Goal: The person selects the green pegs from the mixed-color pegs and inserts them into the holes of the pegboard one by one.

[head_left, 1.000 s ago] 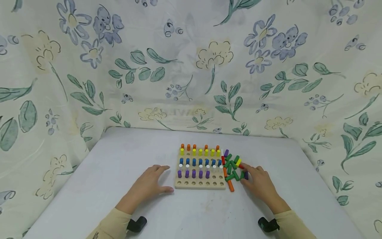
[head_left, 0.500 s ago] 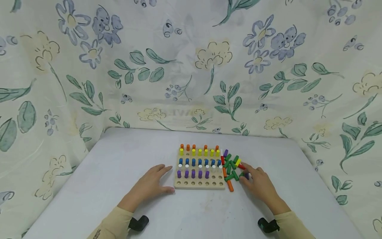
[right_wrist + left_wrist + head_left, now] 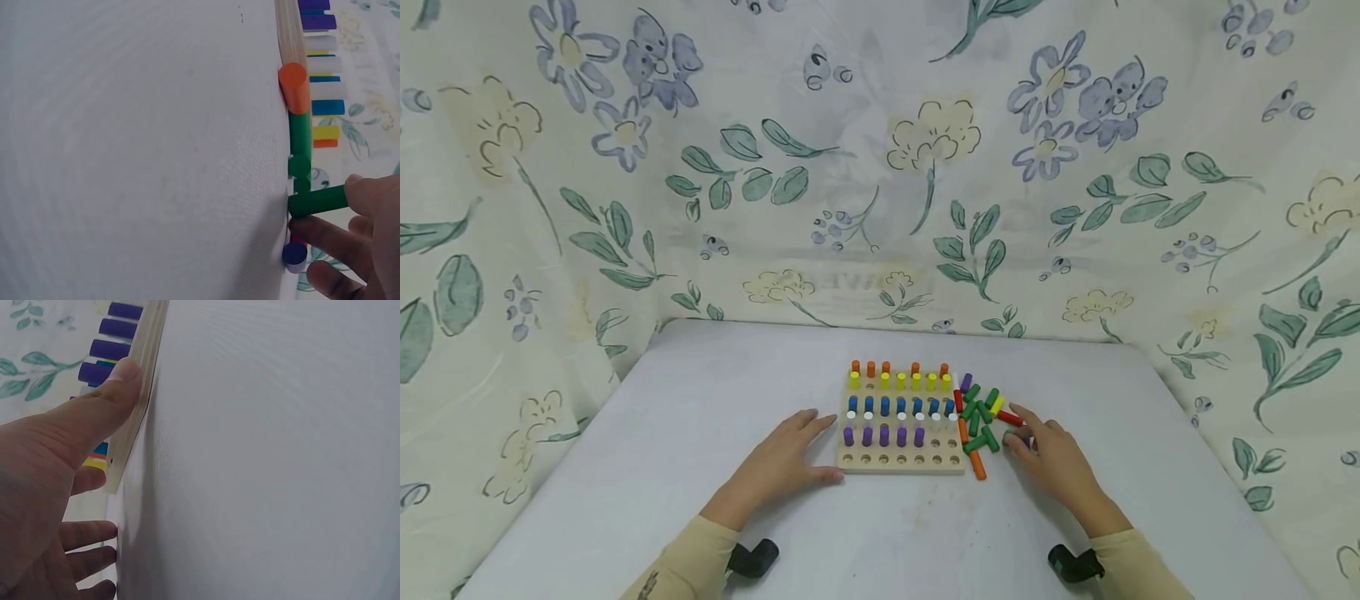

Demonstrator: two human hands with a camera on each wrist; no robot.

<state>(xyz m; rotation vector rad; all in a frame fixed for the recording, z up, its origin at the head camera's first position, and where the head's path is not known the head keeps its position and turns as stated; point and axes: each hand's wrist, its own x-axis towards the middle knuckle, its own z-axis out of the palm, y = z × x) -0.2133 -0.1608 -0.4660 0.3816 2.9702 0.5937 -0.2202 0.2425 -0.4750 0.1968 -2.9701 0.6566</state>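
Note:
A wooden pegboard (image 3: 902, 471) stands mid-table, with upright orange, yellow, blue, white and purple pegs in its rows; its nearest row of holes is bare. My left hand (image 3: 775, 465) is at its left side with fingers spread. The left thumb (image 3: 103, 403) lies against the board's front edge by the purple pegs (image 3: 111, 350). On the right, my right hand (image 3: 1058, 460) pinches a green peg (image 3: 317, 201), with the thumb at its upper end and a finger by its lower end. A purple peg (image 3: 294, 254) lies beside those fingers.
Right of the board lies a loose pile of green pegs (image 3: 974, 425). Among them are a yellow peg (image 3: 997, 406), red pegs (image 3: 1010, 418) and orange pegs (image 3: 977, 465). A flowered cloth (image 3: 880, 167) hangs behind the white table (image 3: 737, 375).
My left hand has moved right, up to the board's left edge. The right fingers have shifted slightly over the green peg, and the purple peg beside it is now hidden in the head view.

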